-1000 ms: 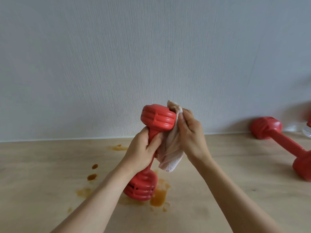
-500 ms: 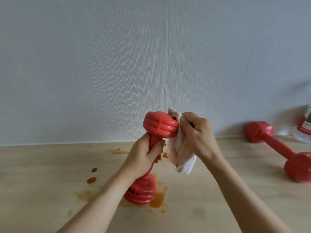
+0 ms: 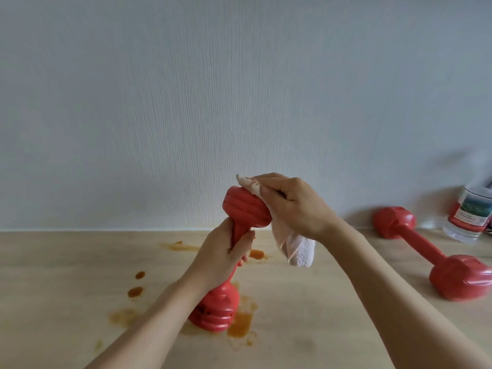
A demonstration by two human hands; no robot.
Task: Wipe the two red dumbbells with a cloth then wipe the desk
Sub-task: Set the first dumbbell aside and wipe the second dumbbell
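Surface: pale wood-grain desk [image 3: 66, 302], back edge flush against a light grey, finely ribbed wall [image 3: 186, 89]. Orange-brown liquid stains [image 3: 241, 324] spread over the middle of the desk: a large wet patch near the front, two small drops [image 3: 137, 283] to its left, a smear [image 3: 178, 245] close to the back edge.

Held red plastic dumbbell [image 3: 246, 209]: long axis near upright, tilted slightly, upper head leaning toward the right and the wall. Lower head [image 3: 215, 312] sits at the middle of the desk, on or just above the large stain; contact cannot be confirmed. Heads are ribbed with parallel grooves; dark specks visible on the lower head.

Left hand [image 3: 223, 258]: fingers and thumb wrapped round the handle just under the upper head, firm grasp.

Right hand [image 3: 295, 206]: fingers curled, clutching a crumpled white cloth [image 3: 296, 251] and pressing it against the top and right side of the upper head. A cloth corner sticks up above the fingers; the rest hangs down below the palm, clear of the desk.

Second red plastic dumbbell [image 3: 431, 251]: lies flat near the right edge of the desk, long axis running diagonally from the back edge toward the front right. Smooth, glossy.

Clear plastic bottle with a red-and-white label [image 3: 471, 217]: at the back right corner, just beside the far head of the lying dumbbell.
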